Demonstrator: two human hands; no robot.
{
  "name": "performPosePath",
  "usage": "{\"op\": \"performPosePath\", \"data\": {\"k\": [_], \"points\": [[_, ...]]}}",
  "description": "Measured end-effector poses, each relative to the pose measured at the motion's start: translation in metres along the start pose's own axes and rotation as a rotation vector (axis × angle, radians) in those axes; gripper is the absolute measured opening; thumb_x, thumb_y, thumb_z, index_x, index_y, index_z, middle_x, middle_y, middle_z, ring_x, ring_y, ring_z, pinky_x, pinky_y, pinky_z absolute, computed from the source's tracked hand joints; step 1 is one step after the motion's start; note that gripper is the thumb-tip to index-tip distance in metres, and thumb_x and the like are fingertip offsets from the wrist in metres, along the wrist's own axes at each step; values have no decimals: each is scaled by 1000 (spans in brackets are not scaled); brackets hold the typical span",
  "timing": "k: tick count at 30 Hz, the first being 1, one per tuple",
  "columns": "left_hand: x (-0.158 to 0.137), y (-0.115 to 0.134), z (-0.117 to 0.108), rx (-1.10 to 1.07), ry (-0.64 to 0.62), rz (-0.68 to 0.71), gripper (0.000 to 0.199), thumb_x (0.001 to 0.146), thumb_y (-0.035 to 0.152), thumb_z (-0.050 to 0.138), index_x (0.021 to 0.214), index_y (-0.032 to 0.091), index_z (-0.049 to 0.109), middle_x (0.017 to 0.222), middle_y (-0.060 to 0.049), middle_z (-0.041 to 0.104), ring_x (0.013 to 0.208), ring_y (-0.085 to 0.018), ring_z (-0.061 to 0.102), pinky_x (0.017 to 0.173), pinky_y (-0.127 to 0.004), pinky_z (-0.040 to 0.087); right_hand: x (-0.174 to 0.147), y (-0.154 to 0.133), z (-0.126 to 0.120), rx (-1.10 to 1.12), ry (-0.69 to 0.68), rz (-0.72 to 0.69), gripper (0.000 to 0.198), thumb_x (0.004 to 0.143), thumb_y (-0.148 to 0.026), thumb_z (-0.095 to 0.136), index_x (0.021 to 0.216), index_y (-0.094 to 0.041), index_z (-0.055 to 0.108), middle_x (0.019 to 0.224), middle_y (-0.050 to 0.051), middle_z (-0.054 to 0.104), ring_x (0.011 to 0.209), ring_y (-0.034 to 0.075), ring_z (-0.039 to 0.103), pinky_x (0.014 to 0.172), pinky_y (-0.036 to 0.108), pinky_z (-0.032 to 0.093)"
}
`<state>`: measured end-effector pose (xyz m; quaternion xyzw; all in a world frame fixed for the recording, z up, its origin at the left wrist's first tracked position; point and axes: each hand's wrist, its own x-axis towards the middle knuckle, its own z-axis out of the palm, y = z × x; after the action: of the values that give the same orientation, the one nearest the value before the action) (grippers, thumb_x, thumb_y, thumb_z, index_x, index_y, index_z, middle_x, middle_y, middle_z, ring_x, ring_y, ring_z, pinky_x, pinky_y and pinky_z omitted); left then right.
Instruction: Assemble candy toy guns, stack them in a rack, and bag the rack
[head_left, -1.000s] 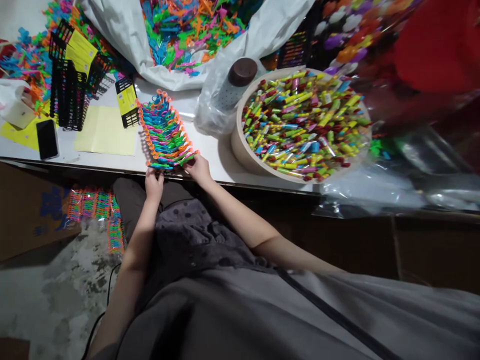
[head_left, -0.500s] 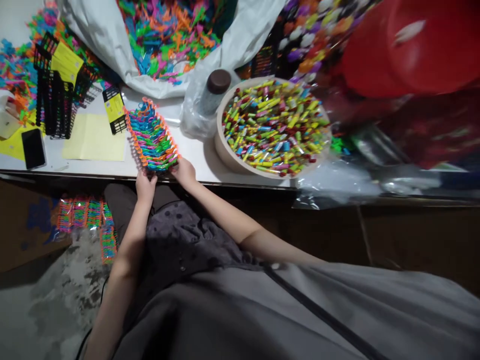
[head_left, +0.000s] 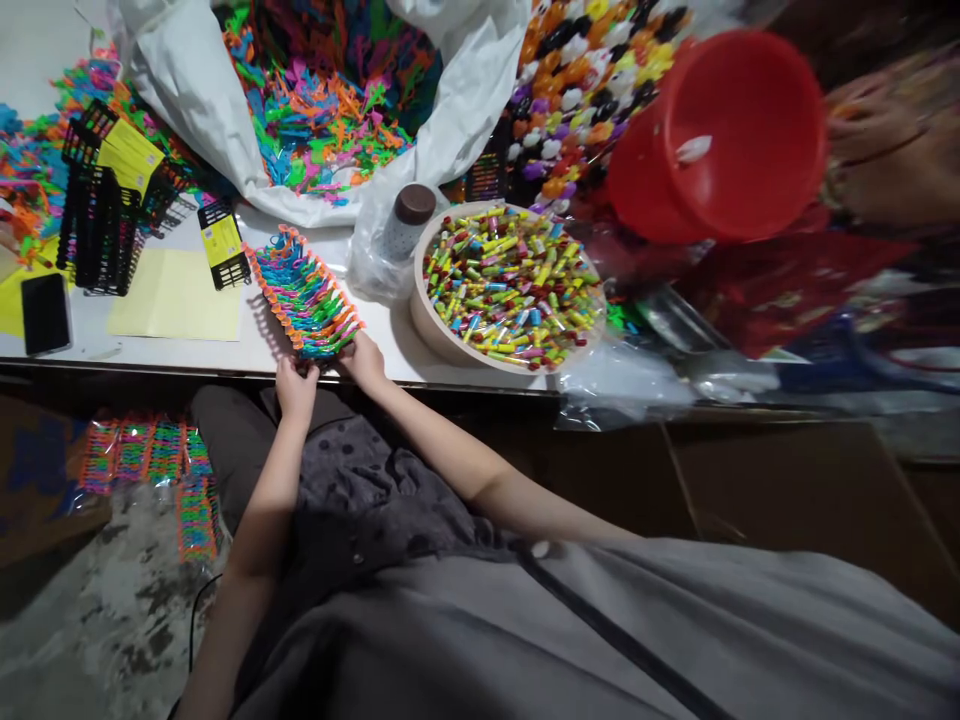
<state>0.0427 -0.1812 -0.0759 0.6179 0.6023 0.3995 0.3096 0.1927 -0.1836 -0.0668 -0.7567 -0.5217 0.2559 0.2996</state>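
Note:
A rack of small plastic toys, with rows of blue, pink, green and orange pieces, slants over the white table's front edge. My left hand grips its near end at the left corner. At the right corner of the same end, my right hand is closed on it; its fingertips are partly hidden behind the rack. Just beyond the rack lies a black plastic frame with a yellow label. A sheet of pale yellow paper lies left of it.
A beige basin of small wrapped pieces stands to the right, beside a brown-lidded bottle. Behind, a white sack holds loose toys. A red bucket, black frames and a phone also occupy the table. Filled packs lie below, left.
The camera view has shifted, so the table items sit lower and more to the left. Both hands keep their hold on the toy rack, which stays in about the same place.

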Motion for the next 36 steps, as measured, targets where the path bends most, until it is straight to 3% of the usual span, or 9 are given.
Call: {"op": "performPosePath", "data": {"k": [4, 7, 10, 13, 17, 22, 28, 36], "points": [[-2, 7, 5, -5, -15, -10, 17, 73, 16, 63, 87, 15, 54, 86, -8, 63, 82, -21, 61, 77, -32, 48, 3, 11, -5, 131, 0, -18, 21, 72, -23, 59, 91, -15, 61, 91, 7, 67, 79, 18, 59, 74, 30, 47], [-11, 17, 20, 7, -38, -13, 9, 77, 19, 62, 82, 16, 55, 84, -7, 63, 82, -20, 61, 76, -30, 48, -12, 29, -7, 259, 130, -3, 17, 74, -26, 55, 86, -15, 60, 84, 7, 66, 71, 16, 57, 71, 30, 47], [-19, 27, 39, -13, -72, -20, 8, 81, 23, 61, 82, 17, 56, 86, -7, 64, 86, -20, 61, 78, -30, 48, -33, 46, -2, 253, 227, -71, 23, 78, -32, 52, 89, -14, 61, 86, 9, 66, 77, 19, 58, 78, 34, 47], [-22, 33, 50, -45, -89, -47, 9, 82, 24, 61, 83, 17, 56, 87, -8, 65, 87, -20, 62, 78, -30, 47, -41, 52, 8, 130, 199, -200, 22, 76, -31, 54, 90, -15, 61, 91, 11, 65, 85, 22, 57, 84, 38, 44], [-23, 35, 46, -77, -125, -87, 6, 82, 21, 60, 83, 17, 56, 87, -7, 66, 82, -19, 62, 75, -29, 47, -32, 47, 24, 42, 220, -258, 12, 77, -28, 52, 75, -17, 56, 81, 9, 63, 81, 22, 53, 80, 38, 42], [-22, 31, 32, 75, -177, 47, 2, 82, 17, 58, 83, 16, 57, 89, -8, 67, 89, -21, 60, 83, -33, 45, -25, 45, 29, -12, 326, -193, 13, 75, -30, 55, 70, -18, 55, 76, 8, 62, 80, 23, 52, 77, 36, 40], [-26, 25, 31, 203, -133, 42, 5, 81, 17, 58, 85, 18, 60, 90, -6, 66, 94, -22, 57, 86, -34, 42, -25, 53, 27, -80, 303, -191, 23, 74, -40, 60, 70, -18, 55, 75, 8, 61, 81, 24, 54, 77, 37, 38], [-38, 21, 40, 206, -139, 64, 6, 81, 15, 58, 85, 18, 61, 88, -6, 66, 93, -22, 56, 84, -34, 43, -27, 60, 30, -81, 267, -154, 19, 71, -34, 60, 73, -17, 53, 78, 7, 59, 82, 23, 53, 78, 38, 37]]}}
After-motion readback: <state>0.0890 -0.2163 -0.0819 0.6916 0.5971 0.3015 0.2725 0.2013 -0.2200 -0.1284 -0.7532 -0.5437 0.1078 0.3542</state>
